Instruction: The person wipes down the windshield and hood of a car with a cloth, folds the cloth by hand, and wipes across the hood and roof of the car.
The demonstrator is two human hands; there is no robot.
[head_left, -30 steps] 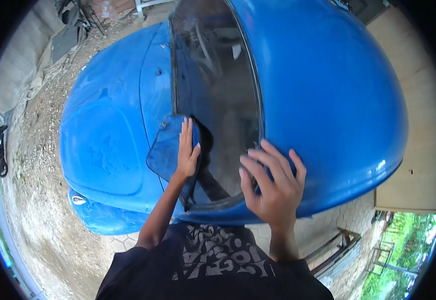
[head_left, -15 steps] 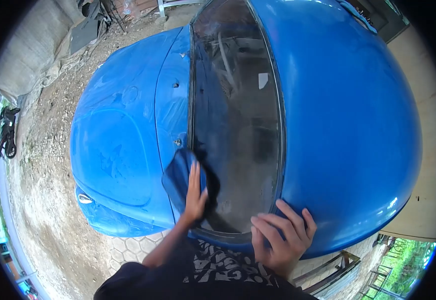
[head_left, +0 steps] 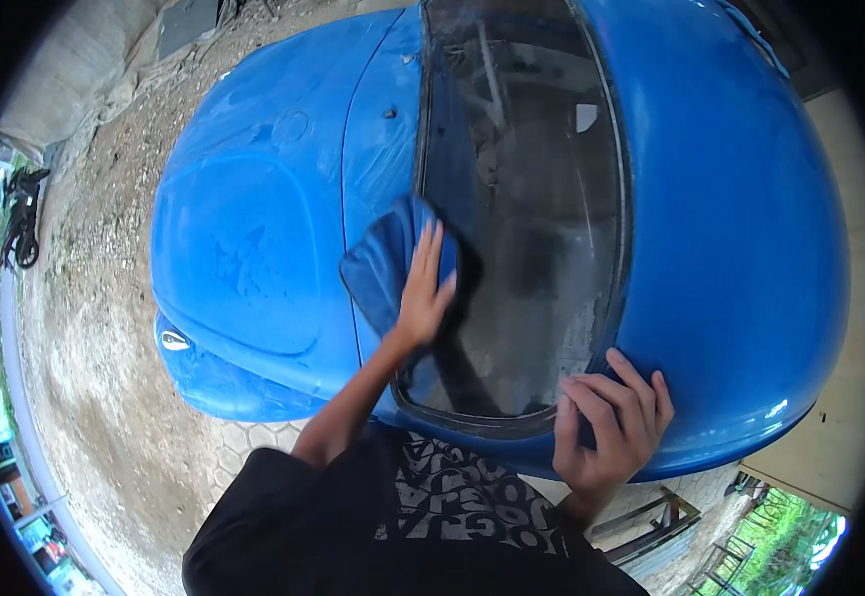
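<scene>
Left hand (head_left: 425,300) flat on dark cloth (head_left: 378,266) overlapping windshield (head_left: 542,219), fingers together, likely for even pressure; right hand (head_left: 613,429) curves at roof (head_left: 735,253), fingers spread, perhaps for balance.

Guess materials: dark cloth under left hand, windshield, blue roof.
Dark cloth: likely soft fabric, going by its loose folds; fibre unclear.
Windshield: probably glass, smooth; the interior shows through.
Blue roof: probably painted sheet metal, fairly glossy, with bright highlights on its curve.
</scene>
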